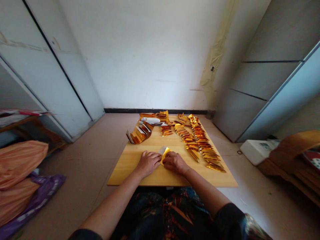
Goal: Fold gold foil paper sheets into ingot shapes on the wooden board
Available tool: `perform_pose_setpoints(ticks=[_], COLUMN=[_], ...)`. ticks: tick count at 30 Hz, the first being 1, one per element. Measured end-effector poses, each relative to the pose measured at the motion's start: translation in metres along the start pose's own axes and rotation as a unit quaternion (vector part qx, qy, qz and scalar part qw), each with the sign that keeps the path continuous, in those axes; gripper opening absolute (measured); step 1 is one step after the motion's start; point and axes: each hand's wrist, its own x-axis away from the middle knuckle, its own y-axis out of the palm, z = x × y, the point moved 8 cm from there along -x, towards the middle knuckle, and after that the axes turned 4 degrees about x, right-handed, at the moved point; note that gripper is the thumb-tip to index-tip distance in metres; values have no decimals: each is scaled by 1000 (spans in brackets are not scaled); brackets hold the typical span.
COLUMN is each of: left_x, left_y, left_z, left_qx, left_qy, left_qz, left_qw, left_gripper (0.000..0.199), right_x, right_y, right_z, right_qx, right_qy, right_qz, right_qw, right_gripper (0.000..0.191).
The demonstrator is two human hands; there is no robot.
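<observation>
A small sheet of gold foil paper (165, 152), with a pale side showing at its upper left, lies partly folded near the front middle of the table. My left hand (149, 163) holds its left edge, the fingertips pressed down on it. On the other side my right hand (175, 162) has curled fingers gripping the paper; the fingertips are partly hidden. Right of my hands, rows of folded gold foil pieces (193, 155) run up the table. A bent stack of gold foil sheets (140, 133) stands at the back left.
The wooden table (122, 175) stands near a white wall. More gold foil (163, 116) and a white item with a printed pattern (150, 120) lie at its far edge. Cabinets flank it. Orange and purple bags (22, 166) are at left, a white box (257, 150) at right.
</observation>
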Motion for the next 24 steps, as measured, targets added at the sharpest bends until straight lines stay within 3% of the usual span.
perform_pose_setpoints(ticks=[11,19,24], left_x=[-1,0,1], left_y=[7,3,3], left_z=[-11,3,-1], left_qx=[48,29,38], left_qy=[-64,39,45], left_qz=[41,15,-17], left_qw=[996,999,998], left_gripper=[22,24,27], right_x=[-6,-6,-4], right_y=[8,6,3], right_z=[5,3,3], right_qx=[6,12,9], right_qy=[16,15,11], right_qz=[25,36,38], right_qw=[1000,999,999], right_gripper=[15,14,15])
